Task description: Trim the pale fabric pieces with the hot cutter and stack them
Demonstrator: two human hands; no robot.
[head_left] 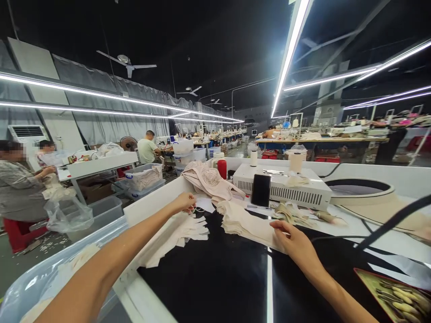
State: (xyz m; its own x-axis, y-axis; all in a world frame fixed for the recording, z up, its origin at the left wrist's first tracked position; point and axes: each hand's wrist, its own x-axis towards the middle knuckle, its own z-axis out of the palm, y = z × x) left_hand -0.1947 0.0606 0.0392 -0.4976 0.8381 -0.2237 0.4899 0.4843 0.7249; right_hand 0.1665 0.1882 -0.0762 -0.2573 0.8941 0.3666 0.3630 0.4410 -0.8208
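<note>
My left hand (185, 202) is closed, its fingers bent together above a fanned stack of cream fabric strips (178, 235) on the left of the black tabletop (215, 278). What its fingertips hold, if anything, is too small to make out; a thin white loop (200, 209) shows just beside them. Farther right, my right hand (292, 242) rests at the near end of a second pile of cream fabric pieces (244, 222). Its thumb and fingers are apart, touching the cloth. Behind the piles lies a heap of beige lace garments (208, 177).
A phone (261, 190) leans on a white vented box (286, 181). Fabric scraps (292, 213), a sun visor (367, 202) and a tray of peanuts (397, 296) are at the right. A dark cable (393, 220) crosses there. A plastic bin (37, 287) stands left. A co-worker (16, 188) sits beyond it.
</note>
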